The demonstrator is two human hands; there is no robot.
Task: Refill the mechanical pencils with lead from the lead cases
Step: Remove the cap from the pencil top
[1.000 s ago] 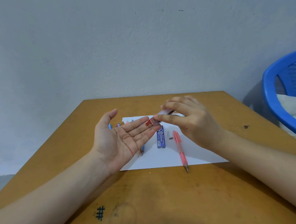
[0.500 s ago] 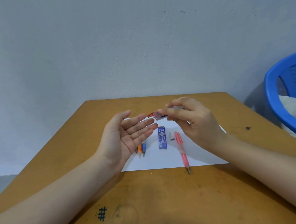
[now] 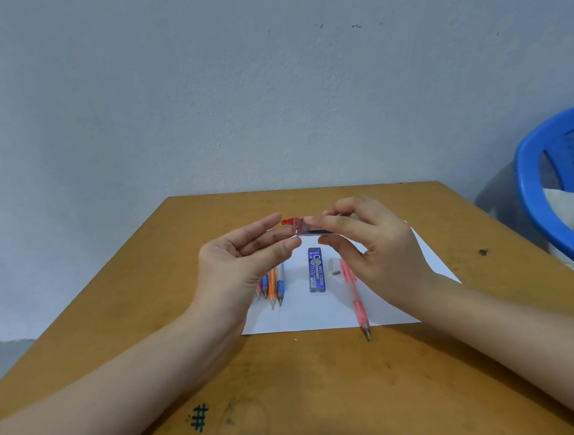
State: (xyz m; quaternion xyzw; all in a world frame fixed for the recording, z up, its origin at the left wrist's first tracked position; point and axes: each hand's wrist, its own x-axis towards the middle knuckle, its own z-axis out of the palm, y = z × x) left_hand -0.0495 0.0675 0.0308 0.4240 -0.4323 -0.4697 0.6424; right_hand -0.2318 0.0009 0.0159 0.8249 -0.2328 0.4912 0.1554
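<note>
Above the white paper [image 3: 317,312], my right hand [image 3: 380,252] grips a clear lead case with a red cap [image 3: 313,228], held level. My left hand [image 3: 241,266] meets the case's red end, and its thumb and fingertips pinch a thin lead [image 3: 288,235] sticking out there. A blue lead case [image 3: 316,269] lies on the paper. To its right lies a pink mechanical pencil [image 3: 356,300], with two small grey parts [image 3: 333,268] beside its top end. Several more mechanical pencils [image 3: 273,286] lie partly hidden under my left hand.
The brown wooden table [image 3: 321,382] ends at a grey wall behind. A blue plastic chair [image 3: 543,184] stands at the right edge with a pale cloth on it. An inked hash mark [image 3: 198,417] sits near the table's front.
My left hand turned from an open, palm-up pose and closed its fingertips at the case's red end. Both hands rose slightly, and the case levelled out.
</note>
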